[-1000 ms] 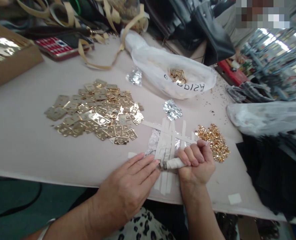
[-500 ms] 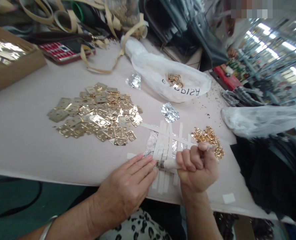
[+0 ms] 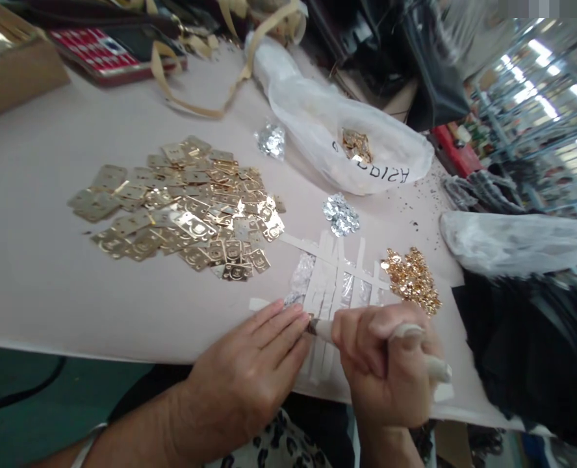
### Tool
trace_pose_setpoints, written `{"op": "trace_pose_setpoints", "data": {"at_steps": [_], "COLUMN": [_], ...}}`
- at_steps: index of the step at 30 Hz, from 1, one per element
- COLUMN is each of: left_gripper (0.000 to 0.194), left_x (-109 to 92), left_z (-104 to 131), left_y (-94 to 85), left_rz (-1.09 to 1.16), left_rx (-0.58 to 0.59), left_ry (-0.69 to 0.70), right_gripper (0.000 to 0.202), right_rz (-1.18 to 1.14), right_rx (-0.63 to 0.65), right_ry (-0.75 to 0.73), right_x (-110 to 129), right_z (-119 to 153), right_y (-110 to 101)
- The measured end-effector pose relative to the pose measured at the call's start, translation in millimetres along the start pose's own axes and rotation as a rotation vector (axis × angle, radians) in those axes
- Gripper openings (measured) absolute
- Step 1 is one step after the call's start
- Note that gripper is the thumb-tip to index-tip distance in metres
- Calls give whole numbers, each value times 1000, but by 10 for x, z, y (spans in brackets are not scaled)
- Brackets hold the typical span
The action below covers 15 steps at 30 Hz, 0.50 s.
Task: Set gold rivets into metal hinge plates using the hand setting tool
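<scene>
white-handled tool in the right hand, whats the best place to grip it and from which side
Probably best around the pale handle, coming from the right, as the right hand does: the handle is the thicker part, while the narrow metal tip points left, close by the left hand, leaving little room to grip there.

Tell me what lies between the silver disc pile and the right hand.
In the head view, white strips over clear plastic lie between the silver disc pile and the right hand.

Plate pile left of tape strips, stud pile right, disc pile behind, bag farther back
</scene>
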<state>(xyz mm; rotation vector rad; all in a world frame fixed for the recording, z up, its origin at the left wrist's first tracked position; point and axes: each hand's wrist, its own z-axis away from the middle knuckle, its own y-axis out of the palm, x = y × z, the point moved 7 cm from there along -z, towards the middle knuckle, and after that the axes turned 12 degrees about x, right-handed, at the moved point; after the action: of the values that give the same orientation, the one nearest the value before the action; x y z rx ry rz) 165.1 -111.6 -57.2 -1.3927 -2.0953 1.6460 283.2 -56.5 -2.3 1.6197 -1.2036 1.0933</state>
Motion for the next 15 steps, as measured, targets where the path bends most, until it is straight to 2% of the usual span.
{"op": "trace_pose_setpoints", "data": {"at_steps": [4, 7, 10, 13, 15], "left_gripper": [31, 26, 20, 16, 16], "left_x": [-2, 9, 23, 13, -2], "left_z": [-18, -20, -1, 9, -3], "left_y": [-10, -67, -115, -119, -123], "left_rz": [4, 16, 36, 57, 69], "left_rx": [11, -27, -70, -68, -54], "left_ry": [25, 21, 6, 12, 13], "right_gripper": [17, 20, 26, 22, 18], "right_rz": [225, 131, -33, -5, 12], "right_rx": [80, 101, 71, 34, 42], "right_ry": [56, 21, -52, -131, -91], "right_x": [-52, -27, 115, 235, 158], "right_z": [16, -71, -153, -118, -71], "right_y": [97, 86, 8, -47, -27]}}
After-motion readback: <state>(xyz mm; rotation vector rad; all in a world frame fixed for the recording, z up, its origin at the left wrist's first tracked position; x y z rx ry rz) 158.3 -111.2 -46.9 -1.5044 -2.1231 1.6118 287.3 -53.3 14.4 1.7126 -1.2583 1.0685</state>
